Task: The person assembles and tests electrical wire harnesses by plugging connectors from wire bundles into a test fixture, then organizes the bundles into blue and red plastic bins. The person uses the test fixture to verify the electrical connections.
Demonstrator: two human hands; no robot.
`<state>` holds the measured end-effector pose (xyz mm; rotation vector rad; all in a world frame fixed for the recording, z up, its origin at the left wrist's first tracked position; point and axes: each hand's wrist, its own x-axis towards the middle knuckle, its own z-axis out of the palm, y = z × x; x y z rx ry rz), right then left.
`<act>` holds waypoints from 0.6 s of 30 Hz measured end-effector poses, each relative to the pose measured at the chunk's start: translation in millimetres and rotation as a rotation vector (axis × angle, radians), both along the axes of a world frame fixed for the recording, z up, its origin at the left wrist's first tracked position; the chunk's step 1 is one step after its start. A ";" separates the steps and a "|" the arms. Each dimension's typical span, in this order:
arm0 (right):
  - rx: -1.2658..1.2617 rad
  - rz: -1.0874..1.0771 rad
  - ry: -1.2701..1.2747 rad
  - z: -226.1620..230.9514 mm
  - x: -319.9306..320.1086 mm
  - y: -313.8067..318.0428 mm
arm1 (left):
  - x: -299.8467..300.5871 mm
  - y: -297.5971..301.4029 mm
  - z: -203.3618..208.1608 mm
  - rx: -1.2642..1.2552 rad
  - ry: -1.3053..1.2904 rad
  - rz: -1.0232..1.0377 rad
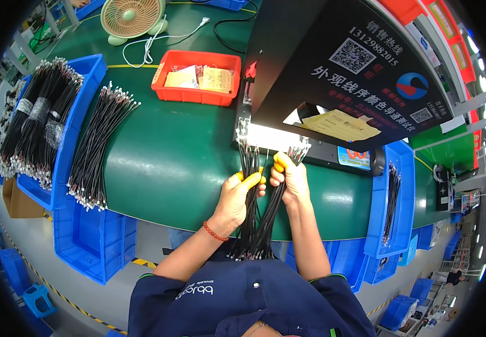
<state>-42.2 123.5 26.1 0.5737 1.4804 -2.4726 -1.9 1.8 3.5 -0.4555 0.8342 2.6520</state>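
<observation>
My left hand (233, 197), with yellow finger covers and a red bead bracelet at the wrist, is closed around a bundle of black cables (248, 157) with white connectors on top. Another bundle of black cables (277, 201) is gripped in my right hand (295, 181), which also has yellow finger covers. Both bundles slant down toward my body, and their lower ends come together at the table edge. The upper connectors lie close to the lit white slot (271, 137) of a black testing machine (293, 62). A single strand stands between the two bundles.
Loose black cables (99, 149) lie on the green table (158, 151) at left, beside a blue bin (80, 123) of tied bundles. A red tray (196, 101) with paper slips and a fan (132, 17) stand farther back. At right, another blue bin (375, 224) holds cables.
</observation>
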 end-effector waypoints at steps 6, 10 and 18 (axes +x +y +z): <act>0.133 0.260 -0.026 8.7 9.1 -4.1 | 1.5 0.3 -1.6 -0.040 0.034 -0.023; 0.011 0.107 0.009 1.2 6.4 -1.8 | 0.5 1.4 1.6 -0.038 -0.013 0.010; -0.018 0.016 -0.043 -4.0 1.2 -3.6 | -0.6 -0.5 6.5 -0.066 -0.037 -0.044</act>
